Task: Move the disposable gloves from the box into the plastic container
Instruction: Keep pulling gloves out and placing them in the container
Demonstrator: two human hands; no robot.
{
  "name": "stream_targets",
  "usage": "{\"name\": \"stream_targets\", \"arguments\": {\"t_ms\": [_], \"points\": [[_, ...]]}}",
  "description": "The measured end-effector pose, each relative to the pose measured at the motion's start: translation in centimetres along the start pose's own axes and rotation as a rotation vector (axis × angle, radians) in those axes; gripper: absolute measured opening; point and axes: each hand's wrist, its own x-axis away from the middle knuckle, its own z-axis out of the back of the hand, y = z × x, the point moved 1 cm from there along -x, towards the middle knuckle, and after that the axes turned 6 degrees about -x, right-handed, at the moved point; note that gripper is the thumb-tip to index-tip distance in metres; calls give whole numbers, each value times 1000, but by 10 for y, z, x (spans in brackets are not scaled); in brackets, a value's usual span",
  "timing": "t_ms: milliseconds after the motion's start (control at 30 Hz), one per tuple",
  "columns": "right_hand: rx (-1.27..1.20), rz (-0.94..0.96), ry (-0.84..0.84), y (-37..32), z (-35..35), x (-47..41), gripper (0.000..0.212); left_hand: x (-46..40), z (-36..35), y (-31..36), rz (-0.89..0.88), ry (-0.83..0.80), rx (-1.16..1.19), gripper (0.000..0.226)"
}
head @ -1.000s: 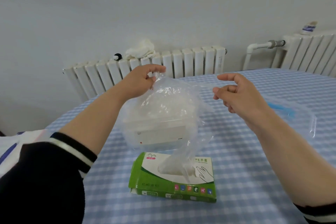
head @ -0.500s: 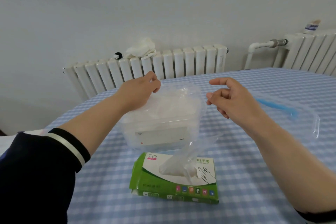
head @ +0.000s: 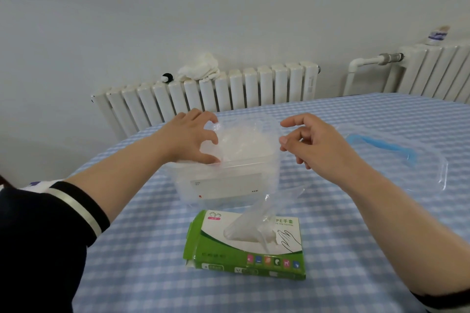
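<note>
Left hand (head: 189,138) pinches a glove (head: 244,140) over the plastic container (head: 223,185); right hand (head: 315,141), loosely curled, holds nothing visible; the film may snag on the container's rim and spill toward the box (head: 244,246).

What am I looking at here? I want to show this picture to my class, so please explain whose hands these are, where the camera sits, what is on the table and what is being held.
There is no machine: a person works with bare hands, filmed by a camera worn on the head, looking forward and down. The left hand pinches a thin clear glove over the plastic container. The right hand hovers beside it with loosely curled fingers; whether it pinches the film is unclear. In front lies the green glove box with another glove sticking out. The container's lid, with a blue handle, lies to the right on the checked tablecloth.
</note>
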Motion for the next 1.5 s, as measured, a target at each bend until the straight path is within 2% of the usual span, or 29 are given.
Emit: {"name": "stream_targets", "arguments": {"t_ms": [167, 334, 400, 500, 701, 767, 834, 901, 967, 1067, 1201, 1301, 1368, 1434, 1501], "points": [[15, 8, -49, 3, -4, 1, 17, 7, 6, 5, 10, 93, -215, 65], [-51, 209, 103, -8, -16, 7, 17, 3, 6, 13, 12, 113, -247, 65], [-46, 305, 53, -25, -26, 8, 19, 1, 6, 13, 23, 73, -258, 66], [73, 361, -159, -50, -46, -5, 21, -4, 3, 11, 11, 26, -299, 66], [316, 116, -470, -55, -86, -72, 11, -5, 10, 19, 18, -41, -305, 60], [396, 34, -560, -50, -94, -86, 2, -4, 7, 19, 80, -93, -171, 61], [487, -34, -631, -41, -100, -95, 4, 1, 3, 15, 183, -148, 99, 59], [623, -81, -685, -30, -104, -98, 13, 3, 1, 15, 238, -163, 242, 57], [809, -119, -734, -19, -107, -97, 26, 4, 0, 17, 251, -221, 261, 57], [1013, -148, -764, -8, -109, -95, 31, 7, -1, 18, 273, -385, 234, 56], [1060, -189, -787, -9, -105, -93, 32, 5, -10, 13, 381, -498, 274, 36], [1113, -188, -820, -4, -101, -95, 24, 6, -8, 14, 404, -489, 261, 41], [1158, -166, -816, -1, -97, -98, 9, 8, -5, 14, 434, -500, 277, 27], [1184, -163, -818, -2, -93, -97, 22, 11, 2, 18, 470, -508, 312, 21], [1212, -147, -825, -11, -90, -93, 24, 12, 2, 17, 428, -492, 278, 25]]}}
